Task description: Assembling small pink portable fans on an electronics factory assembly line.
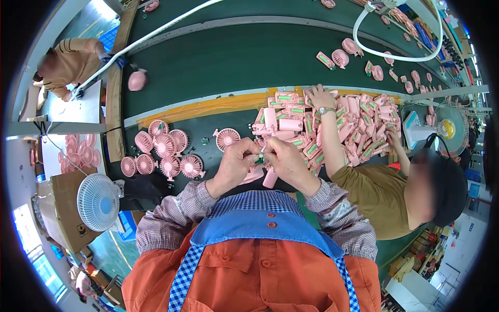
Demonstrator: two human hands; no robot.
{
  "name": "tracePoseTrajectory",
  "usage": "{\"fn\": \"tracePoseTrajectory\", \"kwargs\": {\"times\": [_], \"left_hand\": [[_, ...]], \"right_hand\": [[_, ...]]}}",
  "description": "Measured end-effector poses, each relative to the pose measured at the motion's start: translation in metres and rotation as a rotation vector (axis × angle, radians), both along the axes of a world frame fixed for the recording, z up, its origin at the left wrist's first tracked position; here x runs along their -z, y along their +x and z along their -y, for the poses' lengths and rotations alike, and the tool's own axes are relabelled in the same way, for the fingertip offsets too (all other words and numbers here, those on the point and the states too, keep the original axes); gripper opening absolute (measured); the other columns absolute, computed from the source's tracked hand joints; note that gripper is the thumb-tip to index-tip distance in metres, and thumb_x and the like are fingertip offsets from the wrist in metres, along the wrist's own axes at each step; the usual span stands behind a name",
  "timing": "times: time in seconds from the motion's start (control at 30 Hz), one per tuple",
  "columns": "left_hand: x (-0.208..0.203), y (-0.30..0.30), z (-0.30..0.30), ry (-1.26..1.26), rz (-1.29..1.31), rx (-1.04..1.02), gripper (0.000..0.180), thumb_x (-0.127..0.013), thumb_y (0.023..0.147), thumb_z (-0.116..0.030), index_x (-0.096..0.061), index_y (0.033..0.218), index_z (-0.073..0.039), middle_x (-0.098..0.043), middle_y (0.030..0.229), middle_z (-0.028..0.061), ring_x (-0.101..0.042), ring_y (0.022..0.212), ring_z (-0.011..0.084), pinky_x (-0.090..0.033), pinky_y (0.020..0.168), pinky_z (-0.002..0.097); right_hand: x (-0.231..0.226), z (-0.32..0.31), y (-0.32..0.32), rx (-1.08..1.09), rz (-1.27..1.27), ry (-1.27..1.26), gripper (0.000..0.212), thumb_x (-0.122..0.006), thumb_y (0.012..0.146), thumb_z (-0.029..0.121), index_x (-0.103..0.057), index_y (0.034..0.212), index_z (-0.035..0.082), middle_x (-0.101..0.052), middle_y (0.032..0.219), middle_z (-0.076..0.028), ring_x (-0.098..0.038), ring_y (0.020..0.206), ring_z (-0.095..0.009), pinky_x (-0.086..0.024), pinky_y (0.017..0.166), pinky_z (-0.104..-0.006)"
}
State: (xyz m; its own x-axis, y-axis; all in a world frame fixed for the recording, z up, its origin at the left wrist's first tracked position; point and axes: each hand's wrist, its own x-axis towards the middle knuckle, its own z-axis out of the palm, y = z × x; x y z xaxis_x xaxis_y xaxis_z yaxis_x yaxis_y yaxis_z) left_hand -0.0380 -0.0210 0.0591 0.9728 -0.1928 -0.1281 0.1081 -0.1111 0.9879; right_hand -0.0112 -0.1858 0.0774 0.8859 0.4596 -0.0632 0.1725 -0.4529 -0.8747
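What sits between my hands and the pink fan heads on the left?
Nothing visible. Both hands, left and right, pinch a small green part together; dark bare belt lies between them and the fan heads.

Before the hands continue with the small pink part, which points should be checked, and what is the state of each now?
1. Both hands on the part: ok. Left hand and right hand meet on a small green piece.
2. Grip firm: cannot tell, fingers hide it.
3. Pink handle body below the hands: ok, close by.
4. Pink fan heads within reach: ok, grouped at the left.
5. Co-worker's hand apart: ok, it rests on the pile of pink bodies.
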Motion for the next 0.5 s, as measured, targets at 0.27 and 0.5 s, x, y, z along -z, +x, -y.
{"fn": "tracePoseTrajectory", "kwargs": {"times": [0.27, 0.5], "left_hand": [[0.058, 0.022, 0.001, 0.04, -0.1, 0.046, 0.005, -0.06, 0.073, 0.006, -0.057, 0.075, 0.003, -0.058, 0.069, 0.0063, -0.056, 0.064, 0.0118, -0.045, 0.057, 0.0255], [0.097, 0.056, -0.015, -0.062, -0.113, -0.057, 0.002, -0.059, 0.075, 0.005, -0.059, 0.076, 0.003, -0.057, 0.066, 0.003, -0.052, 0.059, 0.0078, -0.043, 0.053, 0.0235]], "right_hand": [[0.065, 0.006, 0.017, 0.039, -0.14, 0.031, 0.01, -0.06, 0.075, 0.008, -0.053, 0.076, 0.002, -0.06, 0.068, -0.014, -0.059, 0.065, -0.034, -0.046, 0.058, -0.0419], [0.075, 0.024, 0.009, 0.363, -0.048, 0.253, 0.013, -0.058, 0.078, 0.0, -0.06, 0.09, 0.0, -0.06, 0.089, -0.011, -0.06, 0.08, -0.021, -0.047, 0.065, -0.0303]]}}
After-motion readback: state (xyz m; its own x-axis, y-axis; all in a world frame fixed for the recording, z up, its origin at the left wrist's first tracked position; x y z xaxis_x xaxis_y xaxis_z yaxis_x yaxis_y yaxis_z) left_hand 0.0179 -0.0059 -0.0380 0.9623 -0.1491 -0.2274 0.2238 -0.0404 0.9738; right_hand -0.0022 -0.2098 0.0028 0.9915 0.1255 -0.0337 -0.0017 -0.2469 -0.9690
